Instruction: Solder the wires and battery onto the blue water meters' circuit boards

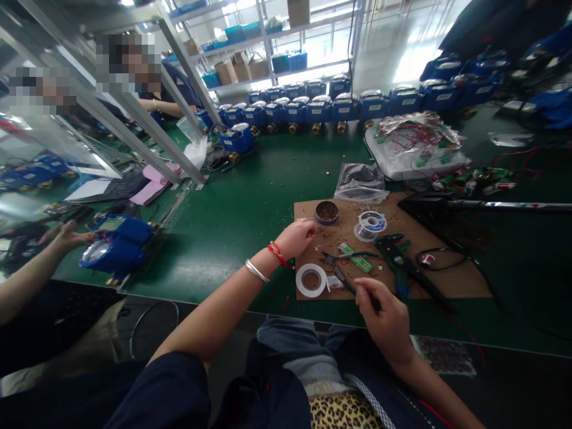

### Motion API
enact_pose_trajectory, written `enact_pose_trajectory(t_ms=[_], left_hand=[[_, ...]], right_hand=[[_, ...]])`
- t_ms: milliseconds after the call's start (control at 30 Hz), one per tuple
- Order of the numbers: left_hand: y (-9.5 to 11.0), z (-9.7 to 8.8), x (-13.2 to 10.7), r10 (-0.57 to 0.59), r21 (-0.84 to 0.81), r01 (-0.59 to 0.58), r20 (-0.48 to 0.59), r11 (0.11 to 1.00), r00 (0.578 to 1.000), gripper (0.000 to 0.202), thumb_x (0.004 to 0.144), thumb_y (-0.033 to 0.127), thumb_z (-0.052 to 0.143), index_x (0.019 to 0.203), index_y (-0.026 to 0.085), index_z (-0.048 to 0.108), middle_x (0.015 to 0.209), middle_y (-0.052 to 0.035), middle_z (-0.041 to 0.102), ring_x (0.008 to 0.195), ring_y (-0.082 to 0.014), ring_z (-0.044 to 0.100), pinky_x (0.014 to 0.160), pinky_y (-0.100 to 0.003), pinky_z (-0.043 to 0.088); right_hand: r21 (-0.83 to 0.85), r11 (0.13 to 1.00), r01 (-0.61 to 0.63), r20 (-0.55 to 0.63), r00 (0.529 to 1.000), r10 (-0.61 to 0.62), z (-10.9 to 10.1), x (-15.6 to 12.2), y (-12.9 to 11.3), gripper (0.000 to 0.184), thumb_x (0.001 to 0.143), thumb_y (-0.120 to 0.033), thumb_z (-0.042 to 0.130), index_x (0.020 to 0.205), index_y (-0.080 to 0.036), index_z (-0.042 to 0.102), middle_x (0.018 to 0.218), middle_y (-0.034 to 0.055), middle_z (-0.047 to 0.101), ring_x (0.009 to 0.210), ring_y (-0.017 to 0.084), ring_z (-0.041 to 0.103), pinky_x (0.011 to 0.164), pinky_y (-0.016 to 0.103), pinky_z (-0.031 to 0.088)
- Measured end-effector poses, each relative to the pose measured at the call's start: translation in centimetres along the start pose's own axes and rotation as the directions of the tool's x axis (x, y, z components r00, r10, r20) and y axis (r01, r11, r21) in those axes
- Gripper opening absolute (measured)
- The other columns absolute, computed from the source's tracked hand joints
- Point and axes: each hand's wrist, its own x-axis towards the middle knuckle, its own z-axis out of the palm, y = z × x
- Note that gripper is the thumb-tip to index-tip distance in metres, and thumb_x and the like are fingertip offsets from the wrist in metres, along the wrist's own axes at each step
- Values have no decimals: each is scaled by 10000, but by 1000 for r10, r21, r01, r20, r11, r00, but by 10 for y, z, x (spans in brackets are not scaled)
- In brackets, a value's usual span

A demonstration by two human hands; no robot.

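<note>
- The left hand [301,237] is over the near-left part of a brown cardboard sheet [469,283], just short of a round tin [326,213]; its grip is curled in, and whether it holds anything I cannot tell.
- The right hand [386,319] is at the sheet's near edge, its grip closed around one handle of the cutters [334,261].
- The cutters lie over the cardboard with handles spread, the other handle crossing a green packet [358,259].
- A white tape roll [311,292] sits left of the cutters.
- Beyond the packet is a spool of wire [373,221]; to its right are green-and-black strippers [397,259].
- The cardboard lies on a green worktop [223,229], with a clear plastic bag [361,183] at its far edge.
- Farther back are a white tray [384,164] heaped with red wires [413,132] and a row of blue meters [319,109].
- At left, another person's hand [71,238] touches a blue meter [127,241].
</note>
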Motion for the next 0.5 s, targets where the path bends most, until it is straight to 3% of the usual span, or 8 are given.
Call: enact_pose_trajectory(t_ms=[267,500], left_hand=[[3,0,-1,-39,-83,32,-79,996,996,196,818,97,498,941,173,631,954,-52,666,858,-163,614,839,-292,496],[7,-11,-18,-119,-148,104,-96,983,988,260,886,293,450,1076,197,599,1030,-61,678,876,-200,649,837,-347,515]], right_hand=[[9,1000,15,-13,1000,-15,-1,3,-3,137,916,-215,511,998,-197,619,841,41,715,704,152,690,696,260,548],[74,997,37,-36,999,-34,1,10,-8,149,901,-158,477,969,-200,603,870,50,721,772,157,699,731,256,541]])
